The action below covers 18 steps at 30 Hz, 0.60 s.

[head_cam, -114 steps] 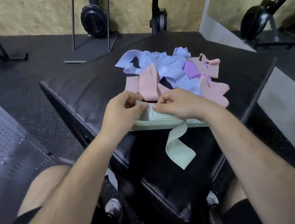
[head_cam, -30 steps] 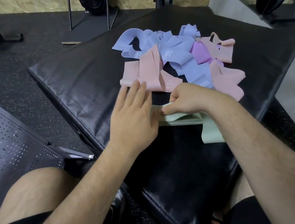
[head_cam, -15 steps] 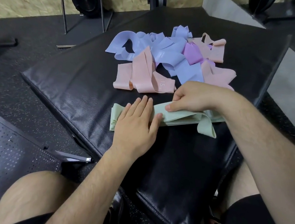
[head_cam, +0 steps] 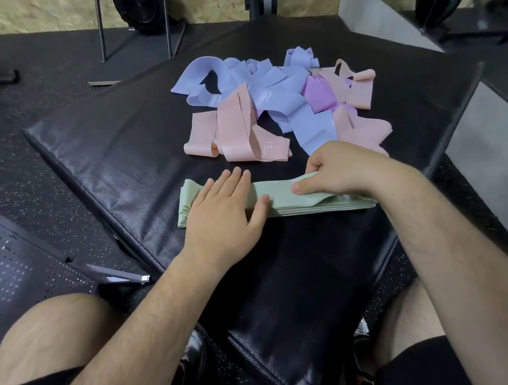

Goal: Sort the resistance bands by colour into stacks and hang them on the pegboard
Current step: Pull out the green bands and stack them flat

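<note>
**A:** Head view, then. What are the grips doing?

**B:** The left grip (head_cam: 219, 209) lies flat with straight fingers, pressing down the left half of the green stack (head_cam: 279, 202). The right grip (head_cam: 339, 171) is curled, thumb on top and fingers behind. It pinches a raised fold of the top band on the stack's right half.

**A:** Where does the stack sit?

**B:** It lies across the near middle of the pad (head_cam: 133, 149), between the person and the loose pile. Just beyond it lie pink bands (head_cam: 236, 131), blue bands (head_cam: 311, 122) and a bit of purple (head_cam: 319, 97). They are tangled together and do not touch the stack.

**A:** How will the bands handle?

**B:** My guess is light, thin, limp rubber that clings a little. The layers would likely slide or spring out of line once the pressure eases, so a flat palm suits squaring them. To lift them I'd close round the whole stack at its middle, or hook through the loops at one end.

**A:** Any risk?

**B:** Pinching only the top band would peel it off the rest.

**A:** And the pegboard?

**B:** A perforated panel (head_cam: 6, 252) lies low on the left, beside the pad, and that is probably it. Nothing hangs there. Green looks nearly stacked, and three colours remain unsorted.
</note>
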Each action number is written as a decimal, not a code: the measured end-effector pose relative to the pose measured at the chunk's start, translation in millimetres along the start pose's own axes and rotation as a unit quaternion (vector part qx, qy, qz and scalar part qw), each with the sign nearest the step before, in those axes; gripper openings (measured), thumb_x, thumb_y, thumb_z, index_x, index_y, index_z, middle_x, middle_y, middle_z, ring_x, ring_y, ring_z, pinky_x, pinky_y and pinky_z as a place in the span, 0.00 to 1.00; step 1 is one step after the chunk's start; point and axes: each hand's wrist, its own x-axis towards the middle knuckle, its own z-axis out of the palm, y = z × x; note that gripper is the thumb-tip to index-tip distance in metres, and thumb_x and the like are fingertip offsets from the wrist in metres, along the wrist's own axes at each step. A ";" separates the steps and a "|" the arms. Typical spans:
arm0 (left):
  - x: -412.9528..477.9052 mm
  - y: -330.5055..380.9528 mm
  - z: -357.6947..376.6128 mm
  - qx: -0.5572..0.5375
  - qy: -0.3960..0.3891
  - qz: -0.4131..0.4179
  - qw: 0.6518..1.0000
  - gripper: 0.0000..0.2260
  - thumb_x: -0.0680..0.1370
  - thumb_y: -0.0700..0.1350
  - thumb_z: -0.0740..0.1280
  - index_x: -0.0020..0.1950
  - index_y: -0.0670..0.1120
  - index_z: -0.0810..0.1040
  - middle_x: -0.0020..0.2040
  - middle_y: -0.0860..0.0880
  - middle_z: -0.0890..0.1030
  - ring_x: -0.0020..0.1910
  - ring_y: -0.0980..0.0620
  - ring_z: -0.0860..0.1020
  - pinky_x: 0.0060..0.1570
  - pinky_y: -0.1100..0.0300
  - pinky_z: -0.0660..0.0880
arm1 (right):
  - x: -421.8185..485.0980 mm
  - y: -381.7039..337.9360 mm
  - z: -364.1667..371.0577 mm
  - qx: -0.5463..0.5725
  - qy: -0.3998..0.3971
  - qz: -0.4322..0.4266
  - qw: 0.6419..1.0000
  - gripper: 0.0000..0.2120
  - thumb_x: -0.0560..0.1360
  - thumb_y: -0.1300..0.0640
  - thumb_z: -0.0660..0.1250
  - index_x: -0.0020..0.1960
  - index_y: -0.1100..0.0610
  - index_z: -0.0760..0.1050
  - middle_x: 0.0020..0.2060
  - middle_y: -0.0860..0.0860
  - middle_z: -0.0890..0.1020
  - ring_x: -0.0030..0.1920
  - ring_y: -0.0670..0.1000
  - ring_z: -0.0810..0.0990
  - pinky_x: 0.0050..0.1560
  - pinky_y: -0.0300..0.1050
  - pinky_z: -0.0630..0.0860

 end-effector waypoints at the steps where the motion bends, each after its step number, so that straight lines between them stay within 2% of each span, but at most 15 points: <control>1: 0.1 2.0 -1.0 0.004 0.002 0.000 1.000 0.31 0.80 0.62 0.50 0.78 0.48 0.65 0.78 0.49 0.66 0.78 0.51 0.61 0.77 0.54 0.52 | 0.2 0.1 0.5 -0.002 -0.002 0.002 1.000 0.17 0.71 0.41 0.75 0.39 0.55 0.79 0.31 0.48 0.77 0.33 0.50 0.75 0.37 0.44 0.70; 5: 3.7 16.8 -1.2 0.009 0.031 0.053 0.998 0.29 0.80 0.57 0.49 0.78 0.46 0.66 0.77 0.47 0.67 0.77 0.48 0.63 0.77 0.48 0.56 | 1.0 0.9 1.8 -0.004 0.001 -0.001 1.000 0.18 0.71 0.40 0.75 0.39 0.55 0.79 0.31 0.48 0.78 0.35 0.50 0.76 0.38 0.45 0.70; 9: 11.0 37.8 11.7 -0.027 0.028 0.130 0.991 0.26 0.83 0.54 0.49 0.77 0.43 0.68 0.76 0.47 0.69 0.77 0.50 0.63 0.77 0.54 0.52 | 1.4 2.8 4.7 -0.006 0.022 -0.014 1.000 0.16 0.70 0.46 0.72 0.42 0.60 0.80 0.33 0.51 0.79 0.35 0.51 0.75 0.38 0.45 0.71; 14: 9.9 39.6 24.5 -0.019 0.052 0.130 0.990 0.24 0.84 0.53 0.53 0.76 0.42 0.68 0.75 0.46 0.71 0.75 0.49 0.67 0.75 0.53 0.58 | 1.2 11.0 2.6 0.000 0.007 -0.028 1.000 0.15 0.71 0.39 0.73 0.40 0.51 0.80 0.37 0.48 0.83 0.41 0.49 0.80 0.46 0.47 0.76; 18: 10.2 40.3 24.1 -0.015 0.045 0.130 0.990 0.25 0.84 0.54 0.51 0.76 0.42 0.68 0.75 0.47 0.70 0.75 0.49 0.67 0.75 0.53 0.58 | 0.3 15.4 -1.2 -0.014 0.010 -0.032 0.999 0.19 0.70 0.35 0.72 0.39 0.51 0.80 0.31 0.48 0.81 0.36 0.48 0.78 0.39 0.45 0.73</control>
